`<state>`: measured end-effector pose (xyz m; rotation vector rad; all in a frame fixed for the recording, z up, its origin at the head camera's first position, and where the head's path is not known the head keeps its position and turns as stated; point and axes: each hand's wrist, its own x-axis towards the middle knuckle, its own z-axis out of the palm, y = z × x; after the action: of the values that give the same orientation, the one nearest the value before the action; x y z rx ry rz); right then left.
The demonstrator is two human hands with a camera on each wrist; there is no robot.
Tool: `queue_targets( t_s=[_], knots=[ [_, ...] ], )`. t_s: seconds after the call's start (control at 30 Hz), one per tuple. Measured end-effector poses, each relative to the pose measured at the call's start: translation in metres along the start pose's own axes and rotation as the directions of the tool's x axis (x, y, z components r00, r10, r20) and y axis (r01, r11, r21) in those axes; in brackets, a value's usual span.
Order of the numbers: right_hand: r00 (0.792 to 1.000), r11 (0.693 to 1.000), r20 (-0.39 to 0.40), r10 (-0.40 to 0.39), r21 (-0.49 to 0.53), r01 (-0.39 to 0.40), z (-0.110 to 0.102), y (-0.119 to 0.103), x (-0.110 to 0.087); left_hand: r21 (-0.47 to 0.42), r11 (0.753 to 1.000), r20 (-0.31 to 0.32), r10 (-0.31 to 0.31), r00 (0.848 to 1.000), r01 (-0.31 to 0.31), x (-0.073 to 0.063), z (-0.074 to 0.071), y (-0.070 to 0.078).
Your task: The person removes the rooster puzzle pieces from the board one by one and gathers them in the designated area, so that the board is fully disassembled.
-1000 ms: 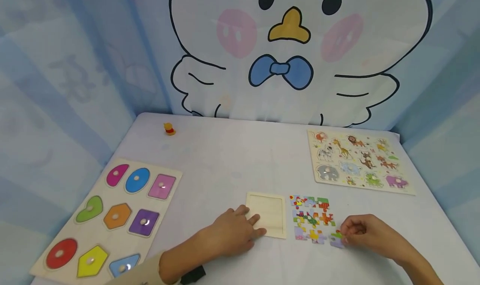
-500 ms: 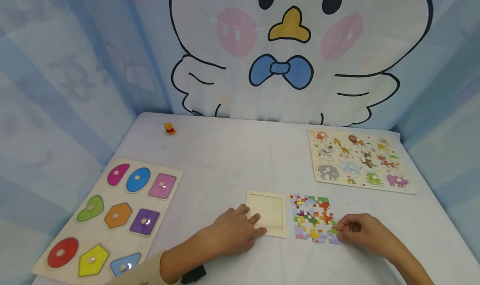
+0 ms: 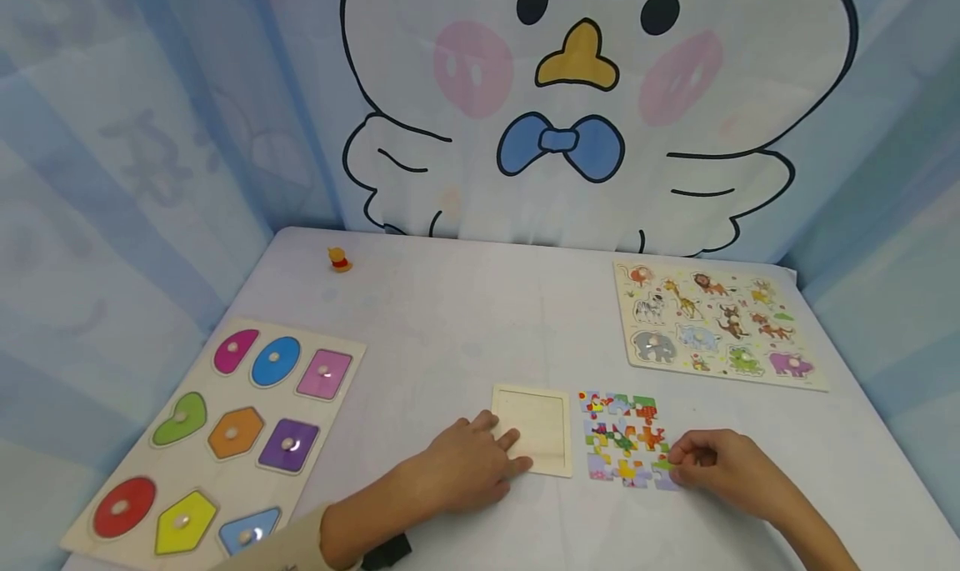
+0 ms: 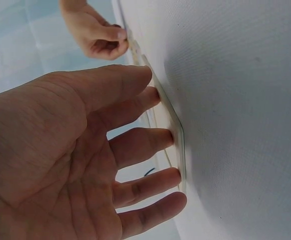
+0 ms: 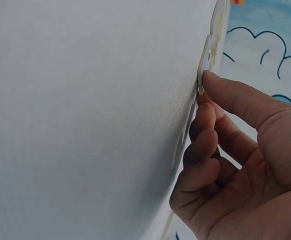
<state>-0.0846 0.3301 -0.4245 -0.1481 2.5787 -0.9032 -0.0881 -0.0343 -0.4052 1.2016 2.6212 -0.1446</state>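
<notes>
In the head view my left hand (image 3: 468, 467) rests its spread fingertips on a shallow square wooden puzzle tray (image 3: 538, 429). The left wrist view shows these fingers fairly straight against the tray's edge (image 4: 179, 132). Just right of the tray lies a block of colourful jigsaw pieces (image 3: 621, 438), with small gaps between some. My right hand (image 3: 723, 471) pinches the lower-right corner jigsaw piece (image 3: 664, 478) between thumb and index finger, at the block's edge. Seen from the right wrist, the thumb tip lies on the piece (image 5: 204, 62), while the other fingers curl under the palm.
A shape puzzle board (image 3: 247, 396) with knobbed pieces lies at the left. At the back right is an animal puzzle board (image 3: 723, 325). A small yellow and red figure (image 3: 339, 259) stands at the back left. Something black (image 3: 387, 552) sits by the left forearm.
My right hand has slid the corner jigsaw piece left, against the other pieces, narrowing the gap. The left hand stays on the tray.
</notes>
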Motion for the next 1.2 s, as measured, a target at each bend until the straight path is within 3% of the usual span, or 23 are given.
queue_targets(
  t_s=[0.43, 0.83, 1.0, 1.1, 1.17, 1.2],
  knots=[
    [0.994, 0.993, -0.056, 0.093, -0.071, -0.097, 0.003, -0.005, -0.001, 0.009, 1.0, -0.031, 0.009, 0.999, -0.009, 0.0, 0.001, 0.002],
    [0.995, 0.989, -0.075, 0.07, -0.124, -0.079, 0.003, -0.01, 0.002, 0.001, 1.0, -0.038, -0.009, 0.999, 0.009, -0.002, -0.001, 0.004],
    [0.996, 0.987, -0.067, 0.052, -0.147, -0.061, 0.004, -0.01, 0.003, -0.084, 0.996, -0.09, 0.013, 0.996, -0.021, 0.003, -0.002, -0.002],
    [0.998, 0.988, -0.042, 0.057, -0.141, -0.062, 0.003, -0.007, 0.0, -0.167, 0.984, -0.213, 0.022, 0.977, -0.058, 0.008, -0.001, -0.011],
    [0.998, 0.99, -0.019, 0.061, -0.123, -0.063, -0.001, -0.005, -0.001, -0.224, 0.971, -0.328, 0.01, 0.945, -0.088, 0.012, -0.001, -0.019],
    [0.998, 0.991, -0.009, 0.064, -0.113, -0.065, -0.005, -0.005, -0.001, -0.245, 0.964, -0.393, -0.004, 0.92, -0.1, 0.014, -0.002, -0.024]
  ],
)
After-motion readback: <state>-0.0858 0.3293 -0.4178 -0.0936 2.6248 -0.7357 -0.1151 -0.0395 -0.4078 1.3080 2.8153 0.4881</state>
